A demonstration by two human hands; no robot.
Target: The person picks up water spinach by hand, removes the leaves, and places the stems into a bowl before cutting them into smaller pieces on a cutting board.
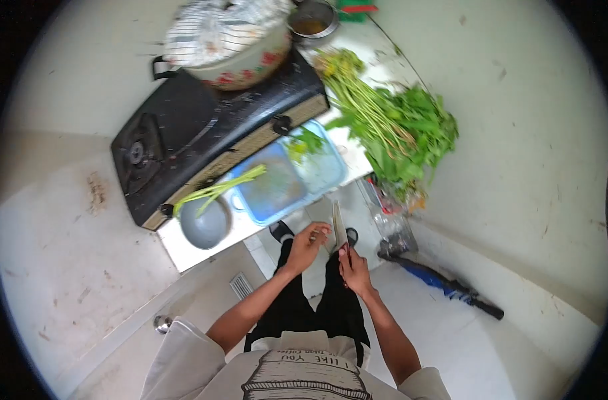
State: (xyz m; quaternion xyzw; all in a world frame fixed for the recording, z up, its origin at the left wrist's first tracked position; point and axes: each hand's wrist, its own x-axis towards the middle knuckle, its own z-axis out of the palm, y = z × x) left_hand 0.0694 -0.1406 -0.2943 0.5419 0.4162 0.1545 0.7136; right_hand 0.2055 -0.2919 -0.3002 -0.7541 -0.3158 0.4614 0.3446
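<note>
My right hand [354, 270] is wrapped round the dark red handle of a knife [338, 225], whose blade points away from me, up toward the counter. Beside the blade, my left hand [307, 248] has its fingers loosely bent and apart, with nothing visible in them. Both hands are in front of the counter's near edge, above the floor. Ahead of them lies a blue plastic tray [265, 221] with two compartments; a few leaves [306, 143] rest in the right one. Green stalks [214, 192] lie across a grey bowl [206, 228] and the tray's left edge.
A black gas stove [217, 127] carries a large flowered pot [250, 63] covered with a striped cloth. Leafy greens [400, 127] are piled at the counter's right end, near a small metal pot [312, 25]. On the floor to the right are plastic bags [396, 230] and a blue umbrella [430, 275].
</note>
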